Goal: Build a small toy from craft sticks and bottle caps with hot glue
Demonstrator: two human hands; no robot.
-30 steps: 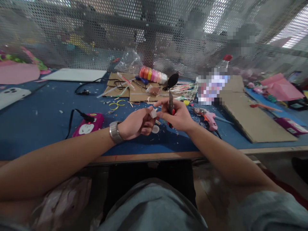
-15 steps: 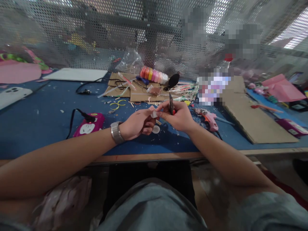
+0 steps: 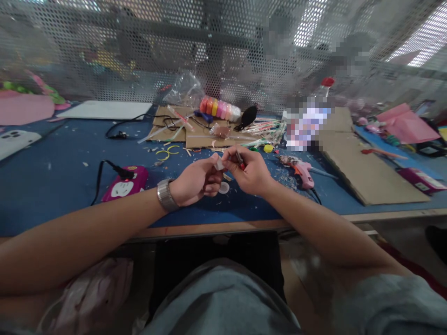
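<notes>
Bench at close work, left to right. The phone (image 3: 19,142) lies flat at the far left, well apart from my hands, presumably to be out of their way. The purple socket (image 3: 139,179) sits on the table (image 3: 70,167) beside my left forearm, a black plug (image 3: 126,173) seated in it; a lit red spot suggests that it is live. My left hand (image 3: 195,184), watch (image 3: 166,195) at the wrist, is narrowed to a pinch on the small white piece (image 3: 219,164), its lower fingers curled beneath, which I judge steadies so slight a thing. The piece is between my two hands, over the table near its front edge. A pale disc (image 3: 224,187) lies just below. My right hand (image 3: 249,172) is closed around a dark-and-red tool (image 3: 240,160); its thumb and forefinger meet at the piece, so that one hand seems to serve for both. How firmly it grips, I cannot tell. The pink glue gun (image 3: 304,174) rests to the right, near that hand and likely within reach. Cardboard (image 3: 373,172) lies flat beyond.
</notes>
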